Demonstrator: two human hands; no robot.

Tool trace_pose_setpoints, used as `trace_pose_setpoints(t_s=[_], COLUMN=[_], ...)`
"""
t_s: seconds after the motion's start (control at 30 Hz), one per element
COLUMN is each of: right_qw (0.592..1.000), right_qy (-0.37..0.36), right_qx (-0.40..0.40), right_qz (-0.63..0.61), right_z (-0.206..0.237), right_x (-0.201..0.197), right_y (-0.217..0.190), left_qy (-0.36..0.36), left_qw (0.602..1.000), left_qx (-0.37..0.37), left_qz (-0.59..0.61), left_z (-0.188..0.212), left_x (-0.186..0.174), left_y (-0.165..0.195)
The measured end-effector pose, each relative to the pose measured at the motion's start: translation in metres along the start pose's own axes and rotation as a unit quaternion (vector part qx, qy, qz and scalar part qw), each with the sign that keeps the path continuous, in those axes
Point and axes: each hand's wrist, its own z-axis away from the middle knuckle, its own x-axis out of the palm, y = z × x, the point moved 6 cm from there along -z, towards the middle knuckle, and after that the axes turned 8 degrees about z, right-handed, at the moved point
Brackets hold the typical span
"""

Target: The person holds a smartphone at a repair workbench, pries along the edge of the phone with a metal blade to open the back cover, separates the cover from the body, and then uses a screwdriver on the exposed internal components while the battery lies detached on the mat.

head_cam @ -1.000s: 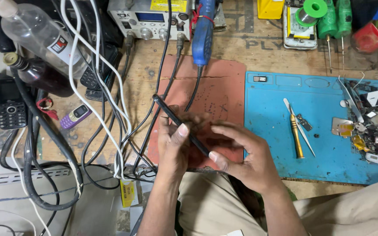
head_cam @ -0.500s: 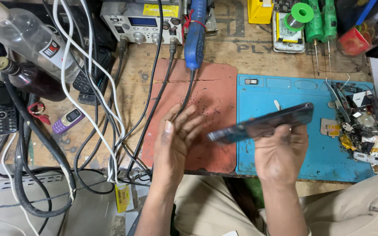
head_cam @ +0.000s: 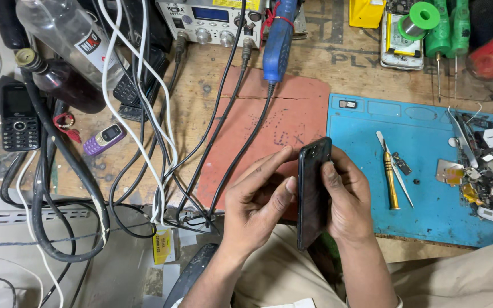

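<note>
Dark smartphone (head_cam: 313,194) held on edge between both hands, above the near rim of the desk (head_cam: 338,63), over the seam of red mat (head_cam: 281,114) and blue mat (head_cam: 429,188); long axis running away from the body, top end farthest; right hand (head_cam: 346,199) wrapped around its right side, gripping; left hand (head_cam: 255,199) pressed to its left face, thumb on the edge, fingers loosely spread; yellow-handled screwdriver (head_cam: 391,182) and tweezers (head_cam: 397,171) lying just right; black cables (head_cam: 223,131) trailing left.
</note>
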Motion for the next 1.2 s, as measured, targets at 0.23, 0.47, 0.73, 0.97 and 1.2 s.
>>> trace_pose_setpoints(t_s=[0.23,0.47,0.73,0.97,1.2], right_qw=[0.99,0.894,0.863,0.831,0.737], right_qy=[0.024,-0.047,-0.026,0.004,0.058], right_qx=[-0.007,-0.056,0.048,0.03,0.046], right_qz=[0.14,0.442,0.503,0.556,0.671], right_z=[-0.004,0.001,0.001,0.003,0.001], right_x=[0.004,0.027,0.035,0.038,0.039], right_y=[-0.004,-0.031,-0.031,-0.041,-0.048], left_qy=[0.019,0.013,0.077,0.138,0.147], left_qw=[0.999,0.994,0.99,0.986,0.987], left_qx=[-0.036,-0.075,-0.094,-0.088,-0.045], left_qz=[-0.018,0.075,0.068,0.029,0.038], left_z=[-0.001,-0.008,-0.008,-0.01,-0.011], left_x=[-0.01,-0.021,-0.039,-0.049,-0.052], left_y=[-0.014,-0.041,-0.055,-0.061,-0.061])
